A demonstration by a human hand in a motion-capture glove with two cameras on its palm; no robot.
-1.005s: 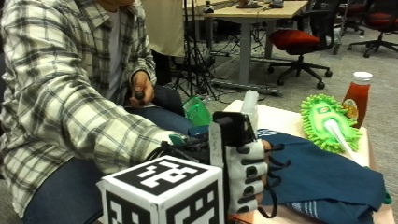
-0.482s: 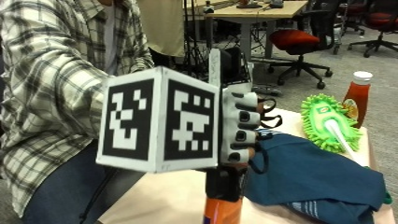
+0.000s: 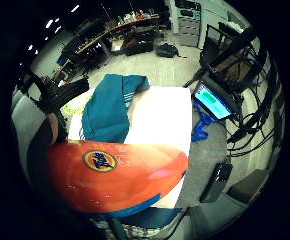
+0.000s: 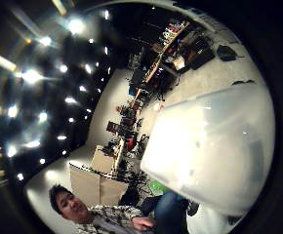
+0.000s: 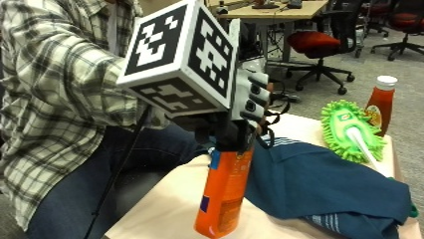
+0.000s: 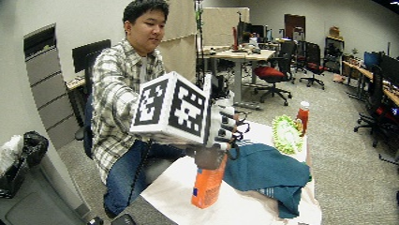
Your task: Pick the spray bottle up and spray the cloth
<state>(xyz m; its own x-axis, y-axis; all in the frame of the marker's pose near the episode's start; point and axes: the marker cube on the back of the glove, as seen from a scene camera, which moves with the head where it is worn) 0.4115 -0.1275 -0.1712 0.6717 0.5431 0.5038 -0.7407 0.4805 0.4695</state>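
Gripping the orange spray bottle by its neck, my gloved right hand has its fingers curled round the top while the body hangs above the table, just beside the blue cloth. I judge it a rigid, smooth plastic bottle, likely weighty with liquid and apt to swing, so the neck under the trigger seems the right hold. The cloth lies soft and crumpled.

The gloved right hand is raised in front of the chest, arm reaching forward from a plaid sleeve, fingers curled round the neck of the bottle, which hangs upright below the hand
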